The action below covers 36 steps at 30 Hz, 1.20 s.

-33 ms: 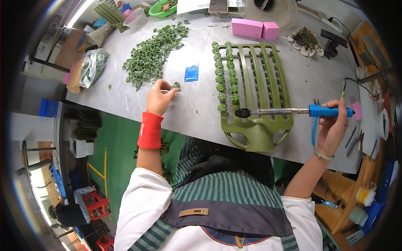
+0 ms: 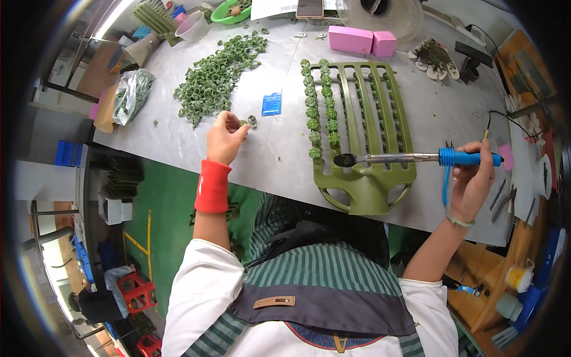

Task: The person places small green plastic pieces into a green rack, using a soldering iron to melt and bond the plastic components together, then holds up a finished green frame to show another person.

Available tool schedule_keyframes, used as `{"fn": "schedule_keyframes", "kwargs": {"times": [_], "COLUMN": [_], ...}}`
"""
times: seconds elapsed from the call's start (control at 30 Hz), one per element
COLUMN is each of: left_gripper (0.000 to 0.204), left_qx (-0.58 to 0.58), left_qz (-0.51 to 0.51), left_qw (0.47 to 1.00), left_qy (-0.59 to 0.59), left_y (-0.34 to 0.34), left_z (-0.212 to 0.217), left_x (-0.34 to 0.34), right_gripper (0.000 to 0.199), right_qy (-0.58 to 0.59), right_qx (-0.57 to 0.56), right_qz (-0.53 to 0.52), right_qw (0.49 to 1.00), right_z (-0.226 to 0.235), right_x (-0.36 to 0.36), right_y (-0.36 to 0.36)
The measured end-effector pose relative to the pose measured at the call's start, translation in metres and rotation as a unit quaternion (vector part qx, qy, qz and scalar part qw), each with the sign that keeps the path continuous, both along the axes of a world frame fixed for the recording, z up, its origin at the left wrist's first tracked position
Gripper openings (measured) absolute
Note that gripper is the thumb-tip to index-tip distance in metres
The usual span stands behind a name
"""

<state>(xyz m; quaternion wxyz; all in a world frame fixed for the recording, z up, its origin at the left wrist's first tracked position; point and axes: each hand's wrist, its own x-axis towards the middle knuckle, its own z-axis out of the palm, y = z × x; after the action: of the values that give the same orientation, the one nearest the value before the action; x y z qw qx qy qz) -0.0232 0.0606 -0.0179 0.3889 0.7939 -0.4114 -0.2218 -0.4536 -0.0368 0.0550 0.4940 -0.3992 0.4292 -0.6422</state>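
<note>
My left hand, with a red wristband, is at the near edge of a heap of small curly green pieces. Its thumb and fingers are pinched together at a small green piece, partly hidden by the fingertips. A loose green piece lies just beside them. In my right hand is a soldering iron with a blue handle and a broad dark tip. It points left across the lower part of an olive-green slatted plastic frame. Green rosettes line the frame's two leftmost slats.
A blue packet lies between heap and frame. Behind are pink blocks, a phone and a green basin. A dirty glove and a black stand are at right. A filled plastic bag sits at left.
My left hand has shifted very slightly, its fingers curling in closer to the small green pieces. My right hand and the soldering iron have stayed in place.
</note>
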Motion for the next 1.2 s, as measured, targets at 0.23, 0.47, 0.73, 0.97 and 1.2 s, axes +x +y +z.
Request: {"fn": "schedule_keyframes", "kwargs": {"times": [0.23, 0.47, 0.73, 0.97, 1.2], "left_gripper": [0.021, 0.026, 0.028, 0.027, 0.019], "left_qx": [-0.150, -0.184, -0.186, -0.163, -0.172], "left_qz": [-0.153, -0.246, -0.252, -0.269, -0.276], "left_qw": [0.975, 0.945, 0.907, 0.905, 0.895], "left_qy": [0.062, -0.112, -0.282, -0.288, -0.306], "left_y": [0.012, 0.006, -0.005, -0.007, -0.009], "left_z": [0.043, 0.051, 0.030, 0.036, 0.048], "left_x": [-0.079, -0.139, -0.153, -0.154, -0.144], "right_gripper": [0.033, 0.033, 0.030, 0.032, 0.035], "right_qy": [0.002, -0.008, -0.052, -0.039, 0.020], "right_qx": [-0.009, 0.005, -0.005, -0.002, -0.001], "right_qz": [0.006, 0.008, 0.039, 0.026, 0.000], "right_qw": [1.000, 1.000, 0.998, 0.999, 1.000], "right_z": [-0.001, -0.011, -0.025, -0.015, 0.001], "right_x": [-0.004, -0.008, 0.005, -0.001, -0.016], "right_y": [0.002, -0.002, -0.003, -0.003, 0.000]}}
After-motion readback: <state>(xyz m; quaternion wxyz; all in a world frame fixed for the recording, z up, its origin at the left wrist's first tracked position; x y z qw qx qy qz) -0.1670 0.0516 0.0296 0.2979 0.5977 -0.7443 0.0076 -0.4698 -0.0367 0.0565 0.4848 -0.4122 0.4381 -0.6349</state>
